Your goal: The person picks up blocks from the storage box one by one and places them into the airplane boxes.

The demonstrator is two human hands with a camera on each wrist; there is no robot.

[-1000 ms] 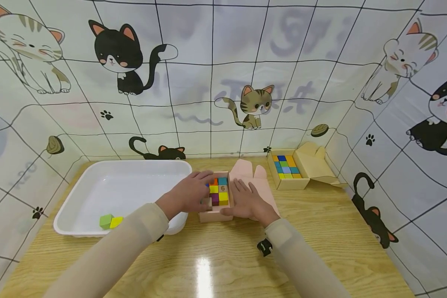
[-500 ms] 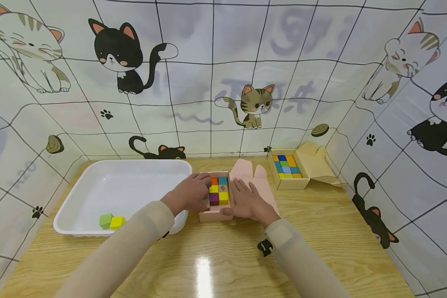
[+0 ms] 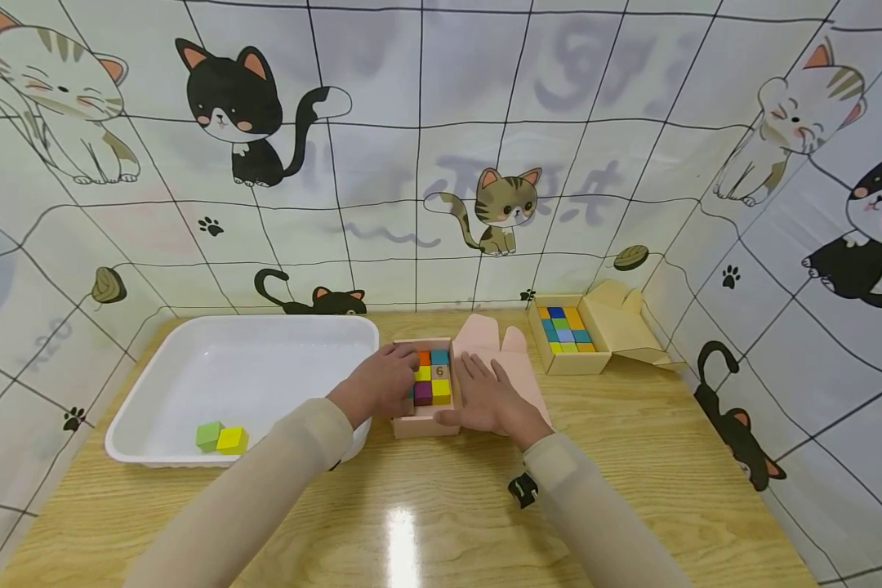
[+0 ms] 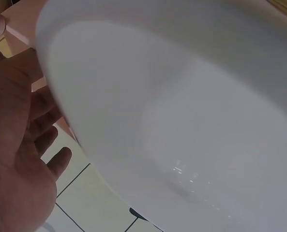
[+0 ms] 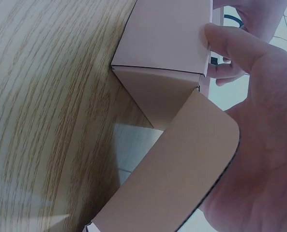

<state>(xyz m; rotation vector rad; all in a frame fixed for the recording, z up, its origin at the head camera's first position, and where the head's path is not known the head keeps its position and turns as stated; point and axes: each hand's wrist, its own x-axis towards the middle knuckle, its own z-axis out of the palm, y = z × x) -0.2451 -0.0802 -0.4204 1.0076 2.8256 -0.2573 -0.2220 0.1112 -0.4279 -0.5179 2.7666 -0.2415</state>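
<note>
The pink cardboard box [image 3: 426, 427] stands open on the table, packed with coloured wooden cubes, among them a purple cube [image 3: 422, 394] and one marked 6 [image 3: 439, 371]. My left hand [image 3: 384, 380] reaches over its left wall with bent fingers among the left-hand cubes. Those fingertips are hidden, and I cannot tell whether they pinch a cube. In the left wrist view the basin's rim covers part of that hand. My right hand [image 3: 488, 400] lies with fingers extended on the folded-back lid [image 3: 514, 359]; its thumb touches the box's side [image 5: 165, 36] in the right wrist view.
A white basin [image 3: 242, 322] stands left of the box, holding a green cube [image 3: 209, 437] and a yellow cube [image 3: 232, 441]. At the back right, a cream box [image 3: 581, 363] of coloured cubes has its lid [image 3: 628, 331] open. A cat-printed sheet [image 3: 382, 163] surrounds the table.
My left hand and sleeve have shifted slightly right and down, uncovering more of the yellow cube in the basin. A blue cube has come into sight at the box's lower left. The right hand stays put.
</note>
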